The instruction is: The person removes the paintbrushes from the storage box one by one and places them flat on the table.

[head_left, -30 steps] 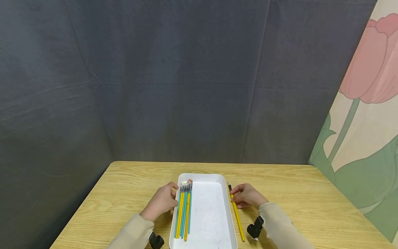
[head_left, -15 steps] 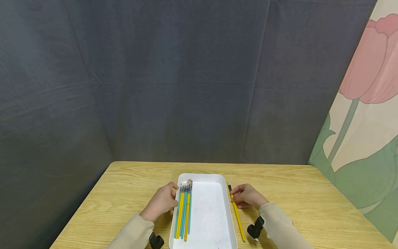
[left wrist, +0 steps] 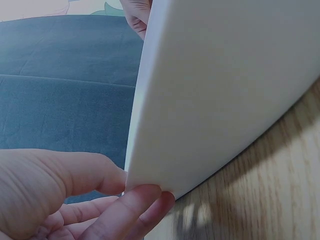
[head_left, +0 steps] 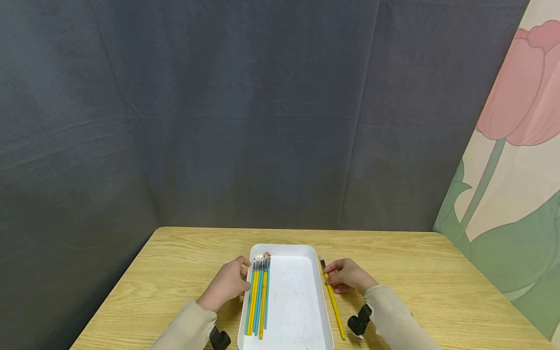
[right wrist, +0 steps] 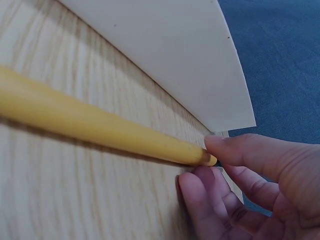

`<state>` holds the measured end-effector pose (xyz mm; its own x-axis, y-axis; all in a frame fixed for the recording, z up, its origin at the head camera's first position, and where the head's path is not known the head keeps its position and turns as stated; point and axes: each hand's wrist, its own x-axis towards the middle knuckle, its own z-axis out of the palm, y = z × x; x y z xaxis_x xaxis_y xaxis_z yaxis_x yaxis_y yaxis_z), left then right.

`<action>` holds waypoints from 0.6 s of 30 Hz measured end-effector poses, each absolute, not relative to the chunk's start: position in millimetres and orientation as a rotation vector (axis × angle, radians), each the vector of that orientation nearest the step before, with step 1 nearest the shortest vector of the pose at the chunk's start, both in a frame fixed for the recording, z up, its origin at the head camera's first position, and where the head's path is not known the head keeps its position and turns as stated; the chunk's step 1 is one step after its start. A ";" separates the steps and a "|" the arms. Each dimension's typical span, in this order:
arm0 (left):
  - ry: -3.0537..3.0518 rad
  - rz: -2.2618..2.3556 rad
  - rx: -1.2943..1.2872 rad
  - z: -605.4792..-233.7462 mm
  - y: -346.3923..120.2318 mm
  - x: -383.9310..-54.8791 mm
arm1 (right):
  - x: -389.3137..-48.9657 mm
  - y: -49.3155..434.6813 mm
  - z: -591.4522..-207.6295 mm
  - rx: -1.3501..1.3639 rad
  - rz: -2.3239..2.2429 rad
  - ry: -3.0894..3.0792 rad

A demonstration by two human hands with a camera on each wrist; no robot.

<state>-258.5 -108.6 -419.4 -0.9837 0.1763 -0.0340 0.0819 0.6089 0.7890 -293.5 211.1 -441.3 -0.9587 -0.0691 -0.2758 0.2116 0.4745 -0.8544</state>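
Note:
A white rectangular tray (head_left: 302,296) stands on the wooden table. My left hand (head_left: 228,282) pinches its left wall; in the left wrist view the thumb is at the rim and the fingertips (left wrist: 145,197) press the outer side. Inside the tray, along its left wall, several yellow and teal paintbrushes (head_left: 258,301) lie side by side, bristles away from me. Just outside the right wall, a yellow paintbrush (head_left: 334,306) lies along the table. The right hand (head_left: 347,275) pinches this brush near its dark ferrule, between thumb and fingers; the right wrist view shows its yellow handle (right wrist: 110,130) close up.
The wooden table (head_left: 415,272) extends to both sides of the tray. Behind it hangs a dark grey cloth (head_left: 262,121), and a wall with a painted tulip (head_left: 516,92) is at the right.

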 end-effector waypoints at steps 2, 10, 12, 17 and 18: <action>2.723 1.321 0.218 -419.4 -108.5 -258.5 | -293.6 211.1 -441.6 0.129 -1.478 2.452; 2.726 1.305 0.212 -417.9 -108.0 -258.0 | -293.8 211.9 -441.1 0.123 -1.487 2.446; 2.727 1.303 0.212 -417.7 -107.9 -257.8 | -293.5 211.8 -441.0 0.129 -1.491 2.443; 2.724 1.308 0.216 -418.1 -107.7 -257.5 | -293.2 212.2 -439.9 0.141 -1.491 2.430; 2.724 1.308 0.216 -418.2 -107.6 -257.4 | -293.2 212.6 -439.8 0.140 -1.493 2.427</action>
